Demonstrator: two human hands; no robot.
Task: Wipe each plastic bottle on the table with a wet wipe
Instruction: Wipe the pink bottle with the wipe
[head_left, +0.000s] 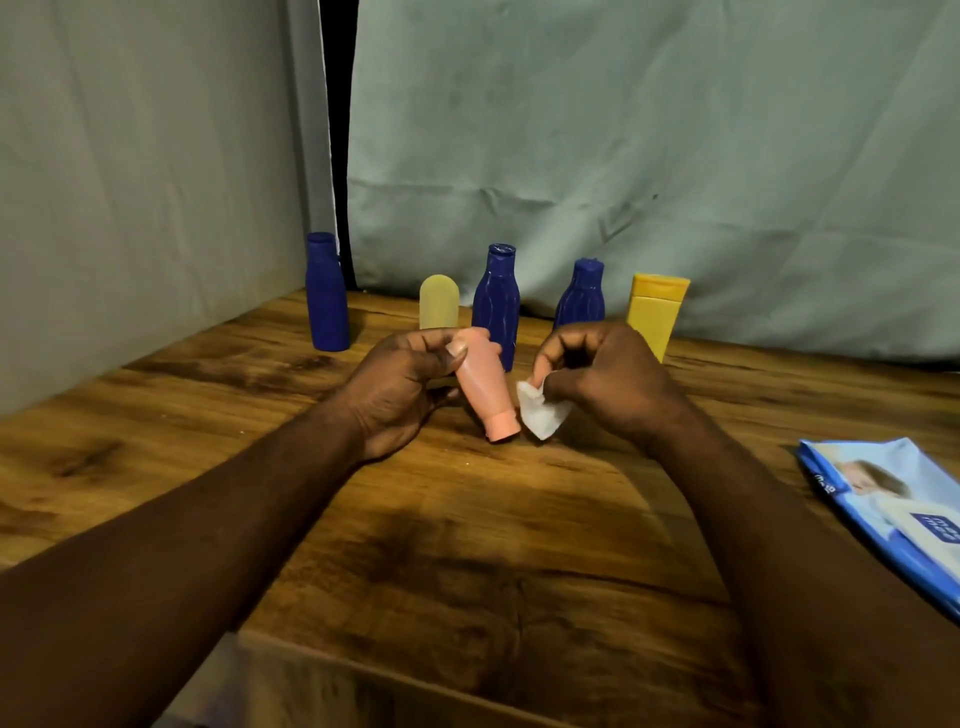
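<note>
Pink plastic: a small pink bottle (485, 384) is held at mid-frame, tilted, cap end down and toward the viewer, clear of the counter (467, 545). The left hand (400, 387) is closed round its upper body, thumb laid across the front. The right hand (610, 379) is just beside it, with fingers (543, 364) pinched together on a crumpled white wet wipe (540, 413). The wipe hangs close to the cap; contact cannot be told.

Step judged in hand: wiping of the pink bottle, about the neck and cap. The next move would call for the wipe to be drawn along the body while the bottle is turned in the left hand.

Behind the hands, across the upper middle, a row stands upright: a blue bottle (326, 293) at left, a pale yellow bottle (439, 301), two more blue bottles (496, 306) (582, 299), and an orange-yellow bottle (654, 312) at right. Which have been wiped cannot be told.

Room: open counter lies in the lower middle of the frame. A wipes packet (888, 504) lies at the right edge. The counter's near edge runs along the lower frame; cloth backdrops close the rear and left.
</note>
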